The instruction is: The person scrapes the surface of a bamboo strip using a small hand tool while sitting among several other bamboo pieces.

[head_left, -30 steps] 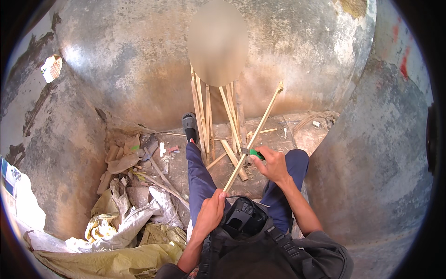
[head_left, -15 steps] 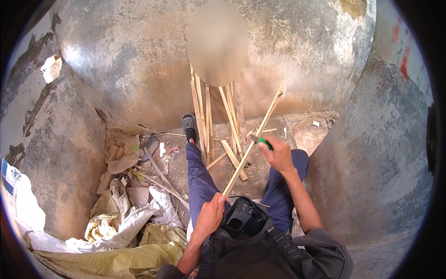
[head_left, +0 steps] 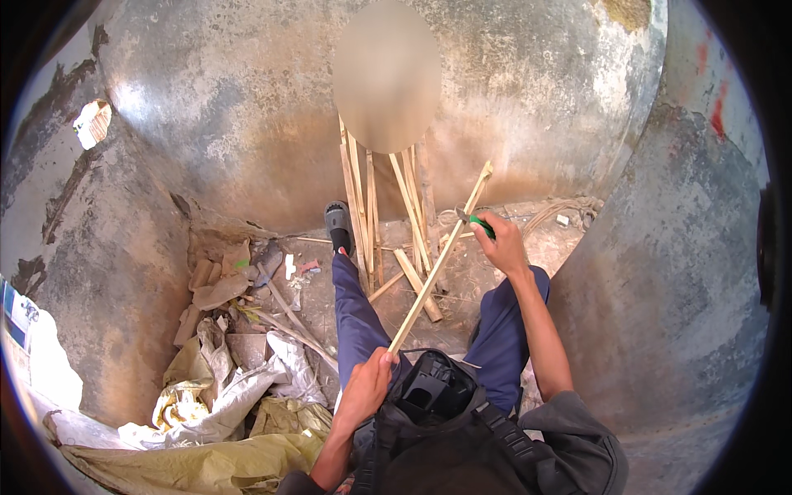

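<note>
A long pale bamboo strip (head_left: 439, 271) slants from my lap up to the far right, its far end raised before the wall. My left hand (head_left: 368, 384) is closed around its near end, by my left thigh. My right hand (head_left: 505, 246) grips a green-handled knife (head_left: 482, 226). The knife's short dark blade lies against the strip, toward its far end. How sharp or deep the blade sits cannot be made out.
Several bamboo strips (head_left: 360, 206) lean against the curved wall (head_left: 247, 124) ahead. A thicker bamboo piece (head_left: 419, 287) lies on the floor between my legs. Sacks (head_left: 239, 404) and scraps lie at left. A coil of strips (head_left: 561, 210) rests far right.
My right hand and the knife have moved away from me along the bamboo strip and slightly right. The strip's far end has dipped a little to the left. My left hand stays nearly in place.
</note>
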A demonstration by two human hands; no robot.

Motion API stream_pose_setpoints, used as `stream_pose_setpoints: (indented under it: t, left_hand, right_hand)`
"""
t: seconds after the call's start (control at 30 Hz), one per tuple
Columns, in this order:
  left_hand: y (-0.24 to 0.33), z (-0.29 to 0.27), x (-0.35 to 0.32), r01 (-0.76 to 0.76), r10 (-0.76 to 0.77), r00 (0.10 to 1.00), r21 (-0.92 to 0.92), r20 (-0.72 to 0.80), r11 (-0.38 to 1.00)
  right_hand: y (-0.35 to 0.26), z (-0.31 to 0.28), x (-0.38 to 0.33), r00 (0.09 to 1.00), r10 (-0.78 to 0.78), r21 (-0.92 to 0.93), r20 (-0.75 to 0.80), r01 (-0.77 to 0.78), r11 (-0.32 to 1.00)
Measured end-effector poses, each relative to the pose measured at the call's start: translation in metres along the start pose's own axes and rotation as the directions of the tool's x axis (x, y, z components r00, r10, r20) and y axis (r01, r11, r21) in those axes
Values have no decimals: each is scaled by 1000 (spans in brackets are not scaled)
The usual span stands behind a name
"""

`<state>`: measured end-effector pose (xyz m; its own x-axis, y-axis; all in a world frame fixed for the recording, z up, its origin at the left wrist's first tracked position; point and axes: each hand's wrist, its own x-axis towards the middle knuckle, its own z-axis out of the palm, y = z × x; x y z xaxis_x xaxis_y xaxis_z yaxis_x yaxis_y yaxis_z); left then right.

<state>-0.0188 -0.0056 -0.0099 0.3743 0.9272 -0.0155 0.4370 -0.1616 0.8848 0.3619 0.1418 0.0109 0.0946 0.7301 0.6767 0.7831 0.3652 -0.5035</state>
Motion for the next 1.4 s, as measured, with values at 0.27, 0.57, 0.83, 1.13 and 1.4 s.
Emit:
stream_pose_setpoints:
  t: [0.27, 0.57, 0.83, 1.13, 1.4]
  left_hand:
    - [-5, 0, -3, -1, 0, 1000, 21, 12, 1000]
    - [-6, 2, -7, 5, -7, 999, 45, 38, 999]
    - [-22, 4, -7, 6, -6, 1000, 24, 11, 1000]
    - [-35, -2, -4, 65, -66, 997, 25, 41, 998]
    - [-38, -10, 3, 58, -61, 996, 42, 72, 997]
  right_hand:
    - [35, -1, 18, 998, 61, -55, -32, -63, 996]
    - [67, -6, 30, 995, 70, -95, -69, -77, 993]
    - [75, 9, 27, 989, 149, -21, -14, -149, 989]
    - [75, 21, 12, 991, 137, -90, -5, -137, 986]
    - [66, 12, 10, 994, 98, -40, 38, -96, 995]
